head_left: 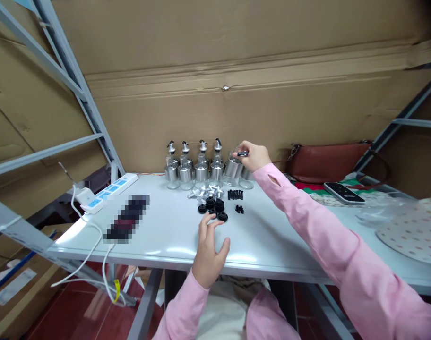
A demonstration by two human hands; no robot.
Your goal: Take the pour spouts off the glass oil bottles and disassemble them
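My right hand is closed at the neck of a glass bottle with a steel sleeve, which leans in the row at the back. A small dark piece shows by its fingers; its kind is unclear. My left hand is open and empty, fingers spread just in front of a cluster of round black stoppers. Behind these lie silver pourer parts. Short black tubes are lined up to the right, with small black caps before them.
Several sleeved bottles stand against the cardboard; some carry pourer tops. A power strip and a blurred-out dark object lie left. On the right are a brown bag, a phone and a dotted mat.
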